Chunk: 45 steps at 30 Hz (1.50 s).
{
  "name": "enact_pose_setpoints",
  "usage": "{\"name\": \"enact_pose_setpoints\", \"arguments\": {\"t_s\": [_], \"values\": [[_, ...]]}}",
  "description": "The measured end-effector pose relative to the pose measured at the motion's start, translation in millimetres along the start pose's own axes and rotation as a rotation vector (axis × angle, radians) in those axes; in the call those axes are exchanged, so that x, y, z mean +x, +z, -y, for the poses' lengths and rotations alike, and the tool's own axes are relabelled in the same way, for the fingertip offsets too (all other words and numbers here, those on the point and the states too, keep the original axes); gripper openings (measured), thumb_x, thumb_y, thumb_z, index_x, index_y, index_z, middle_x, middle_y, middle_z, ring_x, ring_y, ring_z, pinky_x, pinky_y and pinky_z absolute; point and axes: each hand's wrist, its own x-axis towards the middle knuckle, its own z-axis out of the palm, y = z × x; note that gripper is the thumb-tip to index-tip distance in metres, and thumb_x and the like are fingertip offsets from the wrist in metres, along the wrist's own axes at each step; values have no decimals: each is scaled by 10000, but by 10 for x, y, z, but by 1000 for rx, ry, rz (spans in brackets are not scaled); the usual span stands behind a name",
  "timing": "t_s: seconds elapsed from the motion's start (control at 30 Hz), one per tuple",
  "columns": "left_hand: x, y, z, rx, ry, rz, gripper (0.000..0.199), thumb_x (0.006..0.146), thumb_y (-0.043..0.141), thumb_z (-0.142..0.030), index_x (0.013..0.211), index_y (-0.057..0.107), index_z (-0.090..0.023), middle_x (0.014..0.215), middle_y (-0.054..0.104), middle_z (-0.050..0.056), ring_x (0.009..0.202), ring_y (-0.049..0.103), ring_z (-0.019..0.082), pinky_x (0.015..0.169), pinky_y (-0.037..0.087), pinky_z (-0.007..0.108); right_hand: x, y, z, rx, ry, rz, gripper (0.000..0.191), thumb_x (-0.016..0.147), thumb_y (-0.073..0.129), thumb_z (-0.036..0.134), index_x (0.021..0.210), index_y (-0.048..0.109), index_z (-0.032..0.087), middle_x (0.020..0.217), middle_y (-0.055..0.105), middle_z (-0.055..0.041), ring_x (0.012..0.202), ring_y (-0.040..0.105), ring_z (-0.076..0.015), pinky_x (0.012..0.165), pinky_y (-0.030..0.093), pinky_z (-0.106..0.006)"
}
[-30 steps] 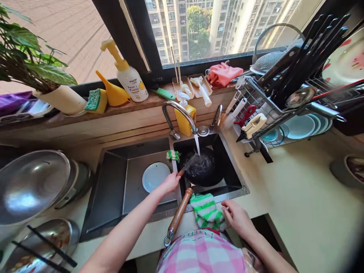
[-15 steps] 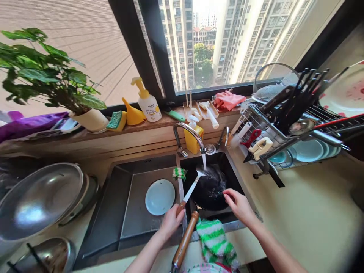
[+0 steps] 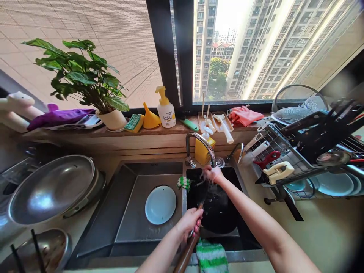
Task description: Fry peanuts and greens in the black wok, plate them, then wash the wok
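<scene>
My left hand (image 3: 192, 223) is closed around the wooden handle of a spatula (image 3: 201, 206), over the front left of the right sink basin. Under the running faucet (image 3: 200, 142), my right hand (image 3: 214, 175) has its fingers at the spatula's head; water and blur hide part of them. A black pan (image 3: 220, 216) lies in the basin beneath, wet inside. Its brown handle (image 3: 186, 256) sticks out over the front edge, just below my left hand. Beside it, a green-and-white striped cloth (image 3: 212, 256) hangs over the sink's front rim.
A pale plate (image 3: 160, 204) lies in the left basin. On the divider sits a small striped scrubber (image 3: 183, 182). A large metal wok (image 3: 54, 189) stands at left, and a loaded dish rack (image 3: 301, 151) at right. A soap bottle (image 3: 166, 110) and sponge (image 3: 134, 123) line the sill.
My right hand has moved from the pan's right rim up under the water to the spatula's head. My left hand has shifted right with the spatula. The view has turned left.
</scene>
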Motion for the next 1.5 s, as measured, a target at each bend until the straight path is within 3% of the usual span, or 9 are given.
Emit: {"name": "enact_pose_setpoints", "arguments": {"t_s": [0.1, 0.27, 0.53, 0.73, 0.87, 0.97, 1.17, 1.37, 1.5], "values": [[16, -106, -11, 139, 71, -103, 156, 884, 362, -357, 782, 374, -240, 540, 381, -92, 382, 338, 93, 432, 271, 240, 8, 93, 84, -137, -169, 75, 409, 874, 534, 135, 1276, 553, 209, 1391, 509, -98, 1312, 413, -258, 1099, 321, -463], [-80, -266, 234, 408, 211, -241, 149, 817, 502, -211, 700, 409, -218, 694, 493, -9, 687, 503, 163, 636, 309, 280, -59, 307, 83, -304, -312, 225, 666, 799, 498, 33, 1438, 363, 166, 1537, 279, -107, 1425, 195, -246, 1164, 130, -491], [-432, -331, 801, 571, 209, -255, 80, 851, 435, -241, 781, 457, -210, 782, 619, 57, 743, 583, 207, 657, 332, 285, -316, 46, -74, -379, -225, 168, 491, 923, 408, 211, 1413, 398, 179, 1413, 487, -123, 1352, 363, -263, 1069, 356, -480], [-529, -415, 1010, 593, 229, -230, 78, 838, 433, -253, 796, 473, -200, 804, 633, 83, 767, 605, 233, 681, 363, 305, -1640, -315, -132, -417, -158, 117, 349, 865, 442, 154, 1167, 613, 186, 1196, 615, -139, 1132, 549, -264, 948, 456, -459], [-525, -402, 986, 562, 239, -205, 164, 836, 437, -338, 738, 470, -210, 745, 601, 38, 721, 595, 213, 648, 389, 288, -2595, -84, -5, -401, -283, 439, 415, 815, 596, 311, 1224, 580, 242, 1165, 605, -109, 1044, 538, -270, 878, 449, -422], [-502, -389, 933, 566, 234, -193, 216, 846, 407, -397, 744, 469, -217, 648, 547, -20, 589, 554, 180, 565, 365, 270, -2953, 207, 3, -360, -317, 535, 555, 737, 674, 432, 1255, 555, 270, 1167, 586, -117, 1006, 523, -287, 834, 430, -437], [-500, -473, 857, 644, 284, -194, 152, 827, 416, -313, 721, 456, -211, 691, 539, 2, 694, 548, 192, 630, 355, 283, -3006, 494, -162, -50, 11, -2, 157, 779, 630, 408, 744, 652, 257, 830, 664, -52, 799, 578, -228, 768, 472, -362], [-656, -540, 870, 686, 342, -212, 86, 824, 414, -255, 763, 453, -208, 742, 575, 26, 710, 549, 193, 661, 365, 282, -2664, 268, -18, -8, 200, -502, 303, 947, 381, 378, 1110, 589, 230, 1076, 647, -106, 1006, 591, -271, 897, 453, -433], [-799, -516, 874, 721, 384, -231, 65, 838, 404, -241, 799, 448, -211, 751, 589, 31, 696, 548, 185, 644, 366, 265, -2228, 256, 210, 74, 91, -586, 295, 921, 466, 370, 1148, 590, 226, 1170, 645, -93, 1089, 586, -252, 968, 436, -432]]}}
